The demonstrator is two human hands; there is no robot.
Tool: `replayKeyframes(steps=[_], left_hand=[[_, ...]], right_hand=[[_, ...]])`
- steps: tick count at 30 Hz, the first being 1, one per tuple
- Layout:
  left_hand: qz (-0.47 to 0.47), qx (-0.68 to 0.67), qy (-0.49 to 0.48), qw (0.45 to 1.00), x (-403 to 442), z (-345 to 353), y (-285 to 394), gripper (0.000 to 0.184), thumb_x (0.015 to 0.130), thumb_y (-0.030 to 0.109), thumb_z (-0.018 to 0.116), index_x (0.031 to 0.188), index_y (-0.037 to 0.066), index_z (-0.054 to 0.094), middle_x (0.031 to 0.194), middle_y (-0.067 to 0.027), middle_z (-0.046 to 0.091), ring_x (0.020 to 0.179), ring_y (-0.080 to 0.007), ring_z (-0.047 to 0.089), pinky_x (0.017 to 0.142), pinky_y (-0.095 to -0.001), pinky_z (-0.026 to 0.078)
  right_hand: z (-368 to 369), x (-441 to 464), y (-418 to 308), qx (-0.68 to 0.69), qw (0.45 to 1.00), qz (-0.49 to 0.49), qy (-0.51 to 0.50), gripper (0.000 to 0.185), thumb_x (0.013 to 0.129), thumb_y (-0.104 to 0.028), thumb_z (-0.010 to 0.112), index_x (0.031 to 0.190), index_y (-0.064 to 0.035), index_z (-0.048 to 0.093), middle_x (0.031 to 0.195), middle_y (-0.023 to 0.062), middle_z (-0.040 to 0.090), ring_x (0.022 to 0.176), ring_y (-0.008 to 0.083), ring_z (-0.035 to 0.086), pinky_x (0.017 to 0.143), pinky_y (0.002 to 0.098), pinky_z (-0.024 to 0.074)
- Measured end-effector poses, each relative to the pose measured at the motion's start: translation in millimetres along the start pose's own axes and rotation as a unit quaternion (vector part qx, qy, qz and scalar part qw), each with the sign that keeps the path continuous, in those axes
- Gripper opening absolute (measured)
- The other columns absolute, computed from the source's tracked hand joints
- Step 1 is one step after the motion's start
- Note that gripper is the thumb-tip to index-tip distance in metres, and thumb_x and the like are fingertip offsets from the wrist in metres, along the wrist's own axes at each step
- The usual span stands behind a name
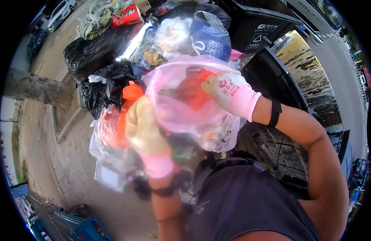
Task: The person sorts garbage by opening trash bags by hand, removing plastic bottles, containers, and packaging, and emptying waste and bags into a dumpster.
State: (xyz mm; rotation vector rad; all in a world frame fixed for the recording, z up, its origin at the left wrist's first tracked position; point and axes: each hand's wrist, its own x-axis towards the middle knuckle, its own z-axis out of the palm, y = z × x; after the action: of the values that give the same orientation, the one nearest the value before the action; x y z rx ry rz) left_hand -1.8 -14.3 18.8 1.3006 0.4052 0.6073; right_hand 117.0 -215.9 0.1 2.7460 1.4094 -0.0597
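A translucent pink plastic bag (169,124) hangs in front of me with its mouth spread wide. My left hand (143,124), in a white and pink work glove and blurred, is closed at the left edge of this bag. Beside it is an orange plastic bag (132,92), partly hidden by the hand. My right hand (229,90), gloved with red printing on the back, reaches into the pink bag's mouth. Its fingers are closed on a red plastic bag (193,88), which lies mostly inside the pink one.
Black rubbish bags (93,52) and a dark blue bag (211,40) are piled beyond my hands, with a red carton (127,16) on top. Black wheeled bins (265,26) stand to the right. At left are a tree trunk (36,88) and paving (77,172).
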Motion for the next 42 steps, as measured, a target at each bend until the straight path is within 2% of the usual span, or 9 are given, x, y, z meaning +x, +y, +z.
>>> replayKeyframes(steps=[1,2,16,24,29,34,38,41,42], left_hand=[[0.007,0.015,0.001,1.0,-1,2,4,0.036,0.108,0.019,0.053,0.078,0.003,0.067,0.068,0.001,0.064,0.057,-0.0038,0.045,0.053,-0.0239,0.034],[0.006,0.015,0.0,1.0,-1,3,6,0.036,0.108,0.019,0.053,0.079,0.003,0.067,0.068,0.0012,0.064,0.056,-0.0037,0.045,0.052,-0.0237,0.034],[-0.011,0.034,0.01,0.999,-4,3,1,0.023,0.107,0.015,0.059,0.091,0.003,0.068,0.077,0.0048,0.059,0.064,-0.002,0.045,0.056,-0.0227,0.034],[0.033,0.189,-0.023,0.981,9,-7,-6,0.033,0.102,0.019,0.068,0.118,-0.009,0.07,0.097,-0.0089,0.075,0.087,-0.013,0.067,0.08,-0.0279,0.052],[0.278,0.445,0.089,0.847,9,8,4,0.058,0.1,0.023,0.07,0.145,-0.009,0.053,0.141,-0.0275,0.062,0.119,-0.035,0.067,0.101,-0.0418,0.053],[0.504,0.405,0.216,0.732,-24,55,49,0.046,0.102,0.01,0.063,0.144,-0.008,0.056,0.14,-0.0249,0.064,0.122,-0.034,0.066,0.102,-0.0423,0.054],[0.34,0.207,-0.111,0.911,-57,138,25,0.045,0.105,0.011,0.06,0.146,-0.009,0.055,0.141,-0.0225,0.064,0.116,-0.0317,0.069,0.101,-0.0397,0.054],[-0.011,0.01,-0.27,0.963,-65,224,-5,0.05,0.106,0.019,0.064,0.147,-0.006,0.054,0.139,-0.0168,0.064,0.11,-0.0258,0.069,0.095,-0.0349,0.055],[-0.006,-0.072,-0.33,0.941,-63,251,-22,0.049,0.105,0.02,0.065,0.146,-0.005,0.055,0.137,-0.0153,0.064,0.108,-0.0233,0.068,0.094,-0.0336,0.055]], right_hand=[[-8,0,-1,-0.005,0.997,0.007,-0.07,0.024,0.088,-0.011,0.066,0.112,-0.0081,0.068,0.106,0.0143,0.067,0.094,0.0341,0.071,0.077,0.0431,0.0587],[7,-8,1,0.028,0.993,-0.048,0.108,0.014,0.085,-0.009,0.067,0.099,-0.0083,0.065,0.095,0.0112,0.067,0.086,0.0334,0.072,0.07,0.0424,0.0586],[-66,-42,-4,0.222,0.935,-0.005,0.275,0.032,0.077,0.003,0.064,0.105,-0.0048,0.077,0.102,0.0139,0.076,0.087,0.0364,0.072,0.077,0.039,0.0586],[-133,-64,46,0.374,0.872,0.152,0.276,0.027,0.098,-0.01,0.066,0.122,0.0011,0.073,0.101,0.0037,0.075,0.084,0.008,0.068,0.078,0.0234,0.0544],[-154,-96,83,0.342,0.872,0.183,0.298,0.035,0.103,-0.019,0.065,0.133,-0.0014,0.069,0.103,0.0014,0.072,0.081,0.0054,0.065,0.074,0.0218,0.0529],[-159,-145,142,0.454,0.813,0.171,0.321,0.038,0.105,-0.021,0.063,0.137,-0.0007,0.065,0.108,0.001,0.07,0.085,0.0062,0.066,0.076,0.0214,0.0536],[-149,-188,199,0.573,0.745,0.101,0.326,0.037,0.106,-0.018,0.059,0.14,-0.0015,0.061,0.118,0.003,0.07,0.102,0.0112,0.069,0.088,0.0276,0.0561],[-131,-219,234,0.631,0.695,0.07,0.337,0.037,0.107,-0.017,0.058,0.141,-0.002,0.059,0.124,0.0043,0.069,0.111,0.015,0.07,0.096,0.0318,0.0562],[-128,-232,245,0.65,0.677,0.06,0.34,0.037,0.107,-0.017,0.058,0.141,-0.0022,0.058,0.125,0.0047,0.069,0.113,0.0162,0.07,0.099,0.0333,0.0562]])
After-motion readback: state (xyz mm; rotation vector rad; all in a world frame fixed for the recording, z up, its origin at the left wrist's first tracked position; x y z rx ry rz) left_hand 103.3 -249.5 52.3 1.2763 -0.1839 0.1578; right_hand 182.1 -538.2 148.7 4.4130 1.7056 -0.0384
